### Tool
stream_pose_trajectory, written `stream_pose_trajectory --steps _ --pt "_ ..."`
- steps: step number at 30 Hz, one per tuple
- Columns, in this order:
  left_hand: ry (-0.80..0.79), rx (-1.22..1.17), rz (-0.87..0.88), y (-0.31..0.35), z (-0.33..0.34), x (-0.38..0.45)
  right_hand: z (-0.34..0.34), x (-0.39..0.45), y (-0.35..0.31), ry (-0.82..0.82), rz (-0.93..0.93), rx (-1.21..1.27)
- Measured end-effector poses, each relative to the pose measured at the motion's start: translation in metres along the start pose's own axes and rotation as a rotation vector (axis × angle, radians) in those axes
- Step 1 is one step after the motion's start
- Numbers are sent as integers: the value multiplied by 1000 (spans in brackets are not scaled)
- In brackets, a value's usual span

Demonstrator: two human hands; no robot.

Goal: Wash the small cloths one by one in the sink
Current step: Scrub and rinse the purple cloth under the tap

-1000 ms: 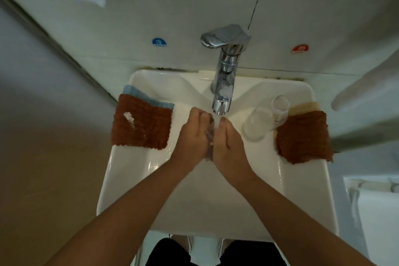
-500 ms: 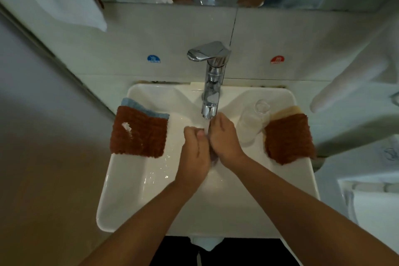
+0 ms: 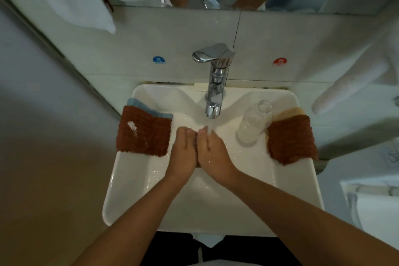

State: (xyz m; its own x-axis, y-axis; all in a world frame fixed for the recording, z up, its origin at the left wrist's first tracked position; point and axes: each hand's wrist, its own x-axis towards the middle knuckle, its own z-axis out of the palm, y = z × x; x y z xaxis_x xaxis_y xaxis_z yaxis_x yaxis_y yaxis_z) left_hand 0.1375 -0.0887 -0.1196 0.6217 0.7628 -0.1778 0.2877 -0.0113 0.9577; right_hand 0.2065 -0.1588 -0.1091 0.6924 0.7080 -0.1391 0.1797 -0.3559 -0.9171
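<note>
My left hand (image 3: pixel 183 153) and my right hand (image 3: pixel 212 153) are pressed palm to palm over the white sink (image 3: pixel 133 179), fingers straight. Water (image 3: pixel 209 128) runs from the chrome faucet (image 3: pixel 214 84) onto my right fingers. I cannot see whether a cloth lies between the palms. A brown cloth (image 3: pixel 143 134) lies on the sink's left rim over a blue cloth (image 3: pixel 146 108). Another brown cloth (image 3: pixel 290 139) lies on the right rim over a beige cloth (image 3: pixel 289 112).
A clear glass bottle (image 3: pixel 253 123) stands on the sink's right side, next to the right cloths and close to my right hand. White towels (image 3: pixel 354 84) hang at the right and above. A tiled wall rises behind the faucet, with a mirror above it.
My hands have slid against each other under the water. The right hand drew back from ahead of the left, and both now lie level side by side.
</note>
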Motion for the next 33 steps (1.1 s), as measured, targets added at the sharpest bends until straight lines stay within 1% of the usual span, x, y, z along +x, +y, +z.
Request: stream_pose_trajectory --steps 1,3,5,7,8,9,10,11,12,13,14,17,18,20,21,23,24,26,27,29,31,33 --pt "7 -9 23 0 5 -11 -5 12 -3 31 54 32" --pt "-31 -13 66 4 12 -21 -11 28 -8 113 144 126" --pt "-33 30 51 8 6 -2 -5 17 -8 161 104 96" --pt "-35 20 -9 14 -1 20 0 -2 -8 87 20 67" --pt "-28 -34 -55 15 1 21 -4 -4 -8 36 9 59" --pt "-20 -80 -94 14 7 12 -10 1 -8 19 22 47" --pt "-14 -111 -108 12 15 0 -17 10 -9 51 52 38" --pt "-27 -129 -100 10 24 -13 -25 19 -9 117 103 54" --pt "-55 -122 -92 9 30 -22 -30 23 -8 186 146 100" --pt "-74 -109 -95 8 31 -23 -31 20 -7 221 171 139" --pt "-91 -97 -118 10 29 -19 -30 12 -5 211 151 152" --pt "-139 -93 -184 12 20 -1 -28 -15 3 48 28 110" --pt "-131 -79 -176 13 20 -4 -32 -17 4 41 22 103" --pt "-122 -54 -109 18 24 -19 -47 -18 3 73 87 89" --pt "-132 -32 -45 21 24 -27 -55 -20 2 50 162 111" --pt "-206 32 64 24 17 -36 -70 -29 -1 -87 317 248" --pt "-256 66 80 26 12 -39 -76 -34 -1 -156 352 313" --pt "-310 170 91 30 1 -44 -84 -43 -2 -220 315 385" --pt "-286 248 108 34 -4 -47 -87 -47 -2 -208 281 403" --pt "-160 365 179 46 -14 -48 -90 -51 -2 -140 250 438" --pt "-67 352 282 59 -25 -42 -91 -52 -4 -91 238 463" --pt "-39 326 383 74 -34 -34 -92 -52 -8 -77 218 464"
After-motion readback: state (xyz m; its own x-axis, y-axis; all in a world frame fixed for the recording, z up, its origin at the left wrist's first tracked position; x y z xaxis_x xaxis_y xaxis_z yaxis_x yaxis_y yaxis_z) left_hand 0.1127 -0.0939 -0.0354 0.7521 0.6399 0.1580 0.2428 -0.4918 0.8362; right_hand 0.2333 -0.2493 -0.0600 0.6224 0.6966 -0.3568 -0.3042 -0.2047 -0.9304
